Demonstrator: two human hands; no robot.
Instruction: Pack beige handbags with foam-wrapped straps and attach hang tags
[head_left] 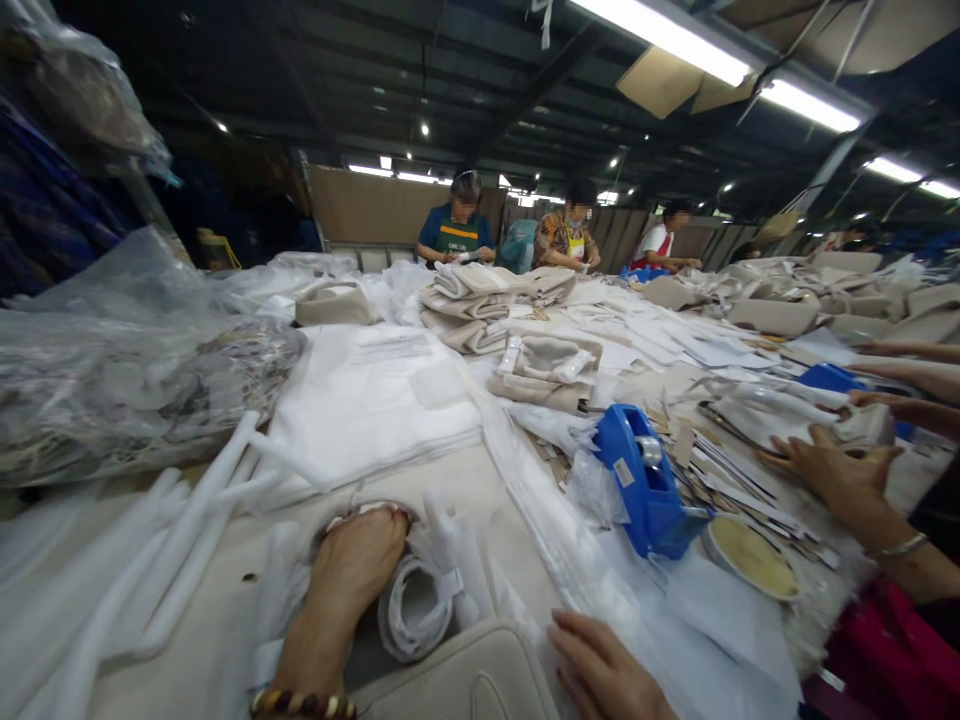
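Note:
A beige bag (465,675) with a stitched flap lies in front of me at the bottom of the view. My left hand (364,560), with a beaded bracelet at the wrist, reaches into its opening with fingers curled down; the fingertips and anything they grip are hidden. Right beside that hand stands a rolled white foam wrap (420,605), fastened with clear tape. My right hand (604,665) is at the bag's right side, fingers stretched out and holding nothing; whether it touches the bag I cannot tell.
White foam tubes (176,560) and a clear plastic bag (150,370) lie left. Ahead are white sheets (367,400) and folded beige bags (480,305). Right are a blue tape dispenser (649,485), a tape roll (752,557) and a co-worker's hands (836,470) on a bag. Several people work behind.

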